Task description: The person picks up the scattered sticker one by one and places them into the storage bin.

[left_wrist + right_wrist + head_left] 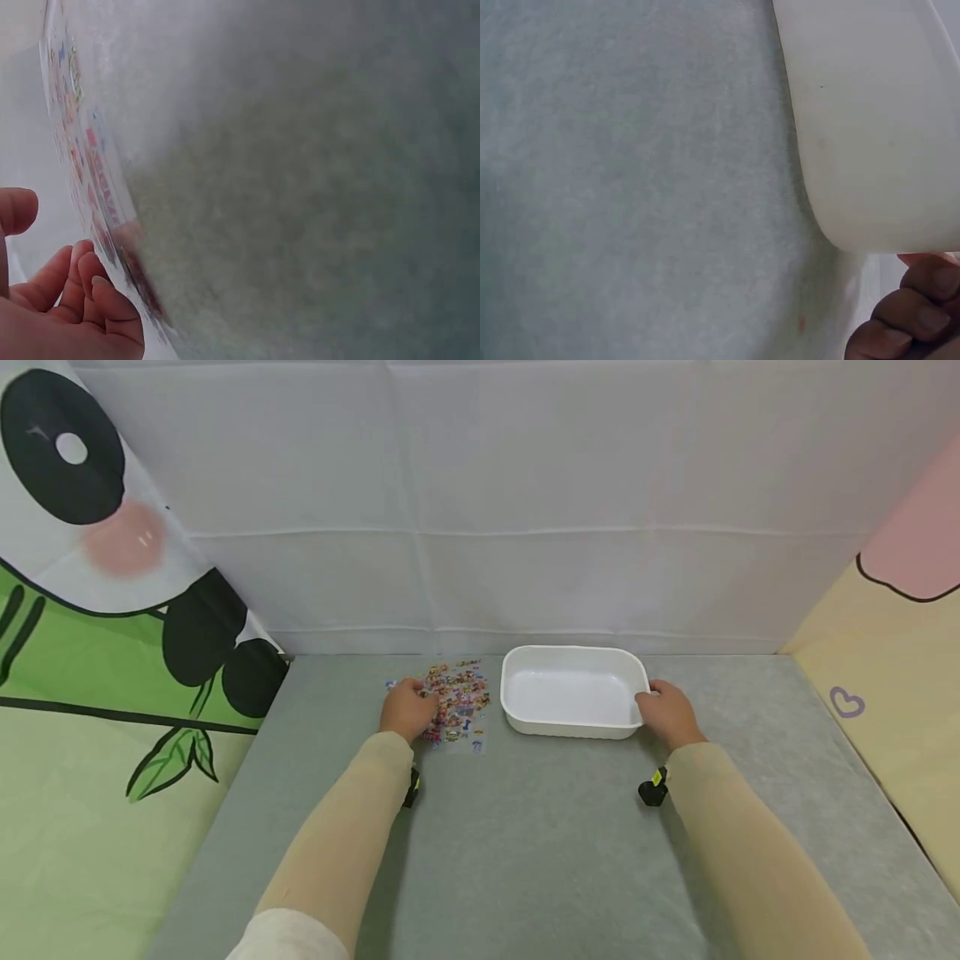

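Note:
A clear sheet of small colourful stickers (459, 702) lies on the grey table, left of a white plastic tray (573, 687). My left hand (408, 708) is at the sheet's left side. In the left wrist view its fingers (112, 307) are bent beside the sheet (90, 161), with the thumb held apart from them. My right hand (667, 714) grips the tray's right end, thumb at the rim. In the right wrist view, curled fingers (922, 307) show below the end of the tray (877, 135). The tray holds nothing visible.
The grey table (525, 852) ends against a white cloth backdrop (487, 510). Printed cloths flank it, a green cartoon one (97, 660) on the left and a yellow one (885, 693) on the right. Black wrist devices (653, 789) sit beneath both forearms.

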A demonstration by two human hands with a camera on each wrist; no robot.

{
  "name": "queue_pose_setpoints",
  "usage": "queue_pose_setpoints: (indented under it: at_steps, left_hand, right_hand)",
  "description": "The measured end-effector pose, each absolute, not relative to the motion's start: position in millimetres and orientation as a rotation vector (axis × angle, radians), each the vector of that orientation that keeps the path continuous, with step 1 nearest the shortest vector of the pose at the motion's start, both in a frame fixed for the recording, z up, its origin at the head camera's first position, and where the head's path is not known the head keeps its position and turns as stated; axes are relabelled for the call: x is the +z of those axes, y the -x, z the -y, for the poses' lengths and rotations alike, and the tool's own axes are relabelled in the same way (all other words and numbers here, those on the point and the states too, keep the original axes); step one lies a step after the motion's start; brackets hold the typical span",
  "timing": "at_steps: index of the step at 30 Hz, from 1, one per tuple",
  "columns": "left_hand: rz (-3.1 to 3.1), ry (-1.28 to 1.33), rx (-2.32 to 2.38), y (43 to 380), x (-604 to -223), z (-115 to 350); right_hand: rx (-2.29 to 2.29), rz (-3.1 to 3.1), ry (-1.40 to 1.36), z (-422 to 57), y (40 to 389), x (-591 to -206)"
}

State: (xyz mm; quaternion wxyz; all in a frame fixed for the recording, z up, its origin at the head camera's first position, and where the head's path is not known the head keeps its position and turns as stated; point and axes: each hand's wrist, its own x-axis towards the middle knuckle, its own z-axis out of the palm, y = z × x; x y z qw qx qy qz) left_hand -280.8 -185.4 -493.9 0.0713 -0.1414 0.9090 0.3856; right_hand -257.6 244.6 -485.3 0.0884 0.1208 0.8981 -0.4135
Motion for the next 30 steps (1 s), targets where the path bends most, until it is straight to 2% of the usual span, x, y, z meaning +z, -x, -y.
queue_pose_setpoints:
  at_steps: [14,30]
  left_hand:
    - [-2.829,0.454,0.916,286.5,-492.7,171.9]
    - [-2.911,0.513,0.707,285.2,-499.5,168.2]
  right_hand:
    - [-1.081,-2.64,-0.213,-241.3,264.5,-481.0]
    - [-1.101,-2.621,-0.27,-230.3,245.4,-480.6]
